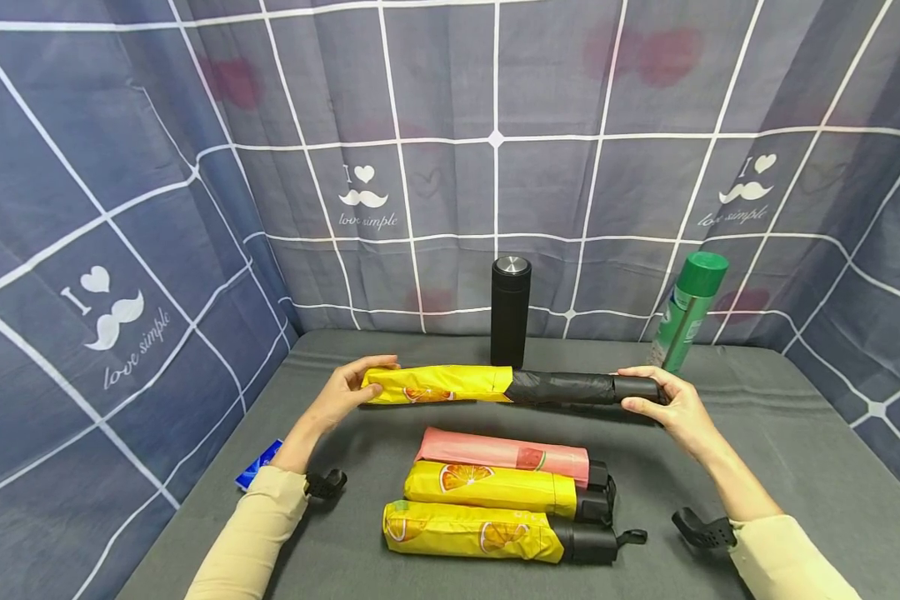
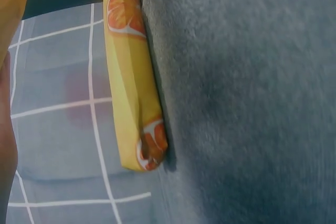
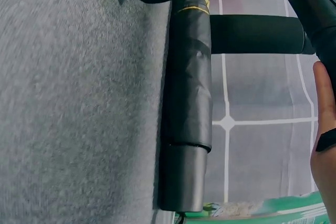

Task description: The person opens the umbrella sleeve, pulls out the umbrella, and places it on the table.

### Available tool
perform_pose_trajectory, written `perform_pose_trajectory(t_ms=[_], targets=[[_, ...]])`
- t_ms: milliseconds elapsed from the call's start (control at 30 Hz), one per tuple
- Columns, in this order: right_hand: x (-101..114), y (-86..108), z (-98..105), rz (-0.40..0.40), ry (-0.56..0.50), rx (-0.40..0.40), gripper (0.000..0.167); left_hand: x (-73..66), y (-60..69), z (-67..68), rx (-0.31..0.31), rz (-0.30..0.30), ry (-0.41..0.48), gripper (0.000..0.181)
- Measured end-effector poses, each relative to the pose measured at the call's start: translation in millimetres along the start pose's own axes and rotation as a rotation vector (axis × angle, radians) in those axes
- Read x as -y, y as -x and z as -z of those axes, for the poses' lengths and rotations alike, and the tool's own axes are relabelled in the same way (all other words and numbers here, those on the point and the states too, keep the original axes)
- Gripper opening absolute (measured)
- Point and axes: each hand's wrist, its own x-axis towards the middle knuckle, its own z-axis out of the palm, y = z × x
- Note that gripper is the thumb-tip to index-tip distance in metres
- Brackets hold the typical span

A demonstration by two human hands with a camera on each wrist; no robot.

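Note:
A long umbrella, its left part a yellow sleeve with orange slices (image 1: 450, 384) and its right part black (image 1: 570, 387), spans both hands above the table. My left hand (image 1: 345, 392) grips the yellow end between thumb and fingers; my right hand (image 1: 678, 408) holds the black end the same way. In front of it lie a pink umbrella (image 1: 495, 450) and two yellow ones (image 1: 495, 486), (image 1: 472, 530), black handles to the right. The left wrist view has a yellow umbrella (image 2: 131, 77) on the table; the right wrist view has a black handle part (image 3: 186, 98).
Behind the long umbrella a black flask (image 1: 510, 317) stands upright. A green spray can (image 1: 686, 312) stands at the back right. A blue packet (image 1: 257, 467) lies beside my left forearm. Checked cloth (image 1: 435, 192) hangs behind and on both sides of the grey table (image 1: 375, 450).

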Motion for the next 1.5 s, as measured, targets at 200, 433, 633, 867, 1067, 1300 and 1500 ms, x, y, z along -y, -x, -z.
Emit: perform_pose_trajectory(t_ms=[200, 433, 633, 867, 1067, 1300, 1500], targets=[[-3, 3.3, 7, -0.012, -0.035, -0.014, 0.04, -1.0, 5.7, 5.0, -0.032, 0.033, -0.049, 0.041], [-6, 8.5, 12, -0.001, -0.025, -0.031, 0.04, 2.8, 10.9, 7.8, -0.057, 0.12, -0.022, 0.04], [-10, 10.9, 15, -0.021, -0.025, -0.042, 0.039, 6.5, 13.2, 9.9, -0.072, 0.139, -0.017, 0.04], [-14, 16.2, 21, -0.059, 0.089, -0.059, 0.038, 9.2, 22.7, 13.8, -0.088, 0.114, -0.016, 0.037], [-20, 21.3, 25, -0.087, 0.228, -0.05, 0.038, 12.8, 27.0, 14.7, -0.077, 0.164, -0.027, 0.038], [-29, 25.0, 24, -0.082, 0.242, -0.045, 0.039, 18.1, 28.7, 16.2, -0.05, 0.191, -0.07, 0.039], [-34, 26.7, 29, -0.075, 0.231, -0.05, 0.039, 21.6, 31.4, 18.6, -0.038, 0.188, -0.101, 0.041]])
